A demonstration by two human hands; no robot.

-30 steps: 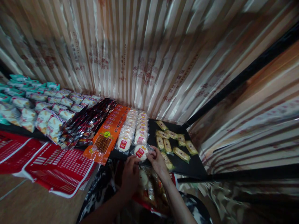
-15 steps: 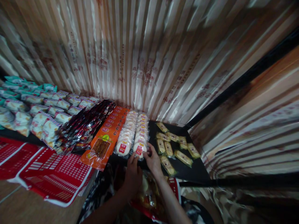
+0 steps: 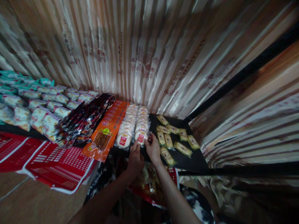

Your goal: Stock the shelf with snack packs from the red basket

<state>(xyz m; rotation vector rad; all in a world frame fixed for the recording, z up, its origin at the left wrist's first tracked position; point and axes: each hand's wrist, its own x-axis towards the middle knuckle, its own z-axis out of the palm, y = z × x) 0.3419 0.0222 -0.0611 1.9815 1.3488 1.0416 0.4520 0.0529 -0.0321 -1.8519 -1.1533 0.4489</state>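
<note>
Two rows of round white rice crackers in clear wrappers with red labels lie on a black shelf. The front packet of the right row, a rice cracker packet (image 3: pixel 141 137), is between my hands. My left hand (image 3: pixel 135 158) has its fingers together at the packet's lower left edge. From the right, my right hand (image 3: pixel 153 150) grips the packet's lower right edge with thumb and bent fingers. Beside it on the left is the front packet of the left row (image 3: pixel 123 140). Below my forearms, a red basket (image 3: pixel 173 175) holds several wrapped snacks, partly hidden.
Left of the crackers lie an orange stick-snack bag (image 3: pixel 102 137), dark shiny packets (image 3: pixel 86 115) and white snack bags (image 3: pixel 46 121). Small yellow packets (image 3: pixel 183 149) are scattered on the shelf (image 3: pixel 198 163) at right. Red baskets (image 3: pixel 60 161) stand at lower left; a pleated curtain (image 3: pixel 144 56) hangs behind.
The camera view has tilted slightly, so the shelf sits higher in the picture. Both hands have shifted a little farther forward with the front rice cracker packet, closer to its row.
</note>
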